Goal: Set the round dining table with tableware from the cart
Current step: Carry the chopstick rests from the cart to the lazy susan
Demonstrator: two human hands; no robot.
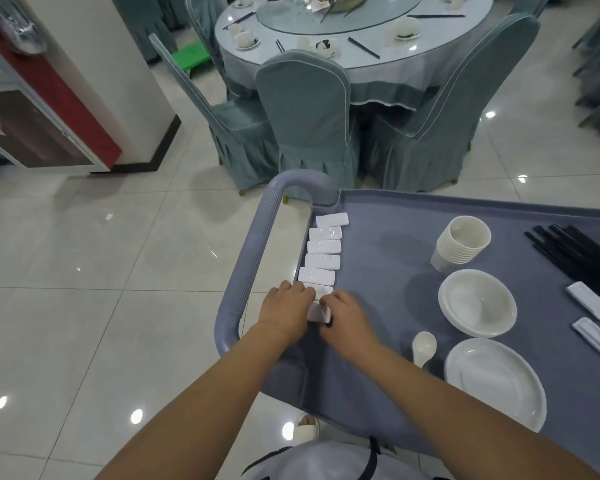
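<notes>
Several small white ceramic rests (pixel 323 251) lay in a row along the cart's (pixel 388 244) left edge; glazed, stiff and light, they looked slippery and chippable, best pinched by the long sides. Both hands met at the near end, the left hand (pixel 286 306) curled over one, the right hand (pixel 345 311) pinching another. Cups (pixel 463 245), bowl (pixel 477 306) and plate (pixel 496 382) sat right; the round table (pixel 378 57) stood far.

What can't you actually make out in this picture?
- Head view: the nearest white rest in the row is mostly covered by the left hand and right hand, so neither grip is clear.
- The black chopsticks run off the right edge.
- The dishes on the round table are too small to identify.
- The cart below its top tray is hidden.
</notes>
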